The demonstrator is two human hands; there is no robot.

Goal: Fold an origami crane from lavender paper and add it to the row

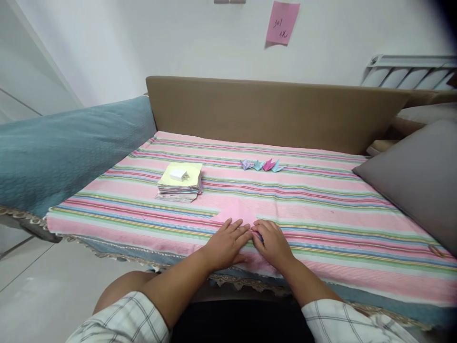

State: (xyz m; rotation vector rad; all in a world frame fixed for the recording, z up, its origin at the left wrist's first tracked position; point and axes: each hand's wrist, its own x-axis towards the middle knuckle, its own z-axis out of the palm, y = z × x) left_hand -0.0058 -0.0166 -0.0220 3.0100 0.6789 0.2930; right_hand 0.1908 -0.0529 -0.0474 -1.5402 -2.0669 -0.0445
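Observation:
A pink sheet of paper, folded into a triangle, lies on the striped cloth near the front edge. My left hand rests flat over its lower edge, with fingers spread and thumb out to the side. At the paper's lower right corner is my right hand, its fingers bent and held together, the thumb close below them. Both hands nearly touch at the fingertips and cover part of the paper's lower edge.
Left of the paper stands a stack of square paper with a small white box on top. Several folded paper cranes sit in a row farther back. A grey pillow leans at right; a brown backboard closes the rear.

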